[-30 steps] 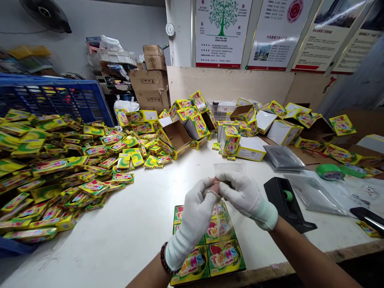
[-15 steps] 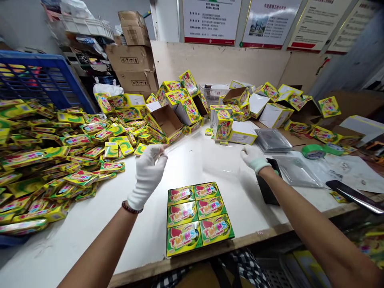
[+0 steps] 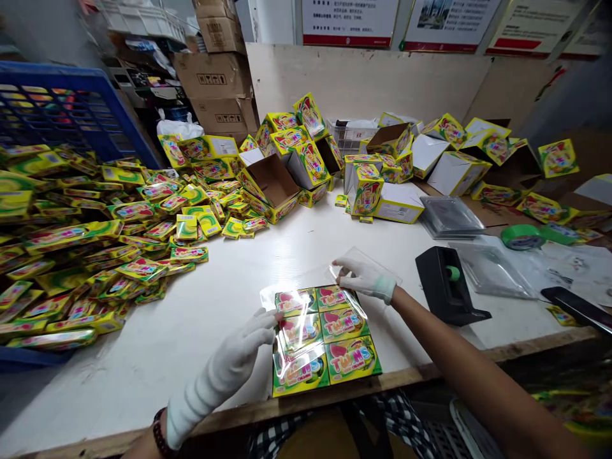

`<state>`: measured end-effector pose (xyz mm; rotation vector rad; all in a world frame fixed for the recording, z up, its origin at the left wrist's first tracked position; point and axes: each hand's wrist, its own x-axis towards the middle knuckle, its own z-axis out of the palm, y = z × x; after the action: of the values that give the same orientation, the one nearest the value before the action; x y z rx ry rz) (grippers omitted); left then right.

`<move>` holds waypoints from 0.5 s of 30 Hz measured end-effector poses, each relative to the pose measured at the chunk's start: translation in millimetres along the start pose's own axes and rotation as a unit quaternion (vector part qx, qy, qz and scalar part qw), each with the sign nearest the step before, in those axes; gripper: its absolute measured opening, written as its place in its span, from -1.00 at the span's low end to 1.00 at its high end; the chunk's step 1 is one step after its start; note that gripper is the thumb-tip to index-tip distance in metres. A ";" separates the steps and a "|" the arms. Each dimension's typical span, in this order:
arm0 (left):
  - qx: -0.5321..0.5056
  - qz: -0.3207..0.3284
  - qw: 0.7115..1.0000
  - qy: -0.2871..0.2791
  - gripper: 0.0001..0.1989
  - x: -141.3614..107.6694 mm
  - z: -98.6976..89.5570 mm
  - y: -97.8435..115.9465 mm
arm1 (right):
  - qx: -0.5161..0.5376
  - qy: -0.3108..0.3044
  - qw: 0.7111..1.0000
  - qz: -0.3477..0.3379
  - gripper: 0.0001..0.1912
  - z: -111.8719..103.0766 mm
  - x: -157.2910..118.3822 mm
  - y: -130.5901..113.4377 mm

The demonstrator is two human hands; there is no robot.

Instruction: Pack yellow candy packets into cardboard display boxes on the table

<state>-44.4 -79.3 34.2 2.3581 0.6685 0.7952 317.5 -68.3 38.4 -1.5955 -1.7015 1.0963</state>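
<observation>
A display tray of TWINS gum packs (image 3: 348,325) lies at the table's front edge, its packs laid face up in two columns. Over it is a thin clear plastic cover (image 3: 268,297), tilted and catching the light. My gloved left hand (image 3: 251,338) pinches the cover's left edge beside the tray. At the tray's far right corner, my gloved right hand (image 3: 366,279) has its fingers closed on the cover's other side. Part of the clear plastic shows behind that hand. How far the cover reaches down around the tray is hard to see.
A big heap of small gum packs (image 3: 143,268) covers the table's left. Printed display boxes (image 3: 282,137) pile up along the back. To the right are a black tape dispenser (image 3: 442,290), stacked clear plastic covers (image 3: 449,217) and a green tape roll (image 3: 521,237).
Both hands have come down and closer together, bringing the clear plastic cover from above the table's middle onto the tray. The view has shifted slightly, and the tape dispenser is now uncovered.
</observation>
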 end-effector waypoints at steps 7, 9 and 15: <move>-0.042 -0.250 0.961 0.112 -0.35 57.9 5.6 -6.9 | 0.085 -0.096 0.992 -0.021 -0.10 -16.1 6.1 1.2; -0.082 -0.290 0.950 0.080 -0.34 76.3 14.6 -10.2 | 0.079 -0.086 0.993 -0.019 -0.29 -16.4 3.1 -1.0; -0.071 -0.316 0.941 0.099 -0.64 75.4 30.5 -10.3 | 0.052 -0.001 0.999 0.010 -0.64 -9.3 -17.9 -1.6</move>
<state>25.7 -36.8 36.1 1.7730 1.3157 0.7488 326.9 -84.1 46.9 -1.5488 -1.6063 1.1780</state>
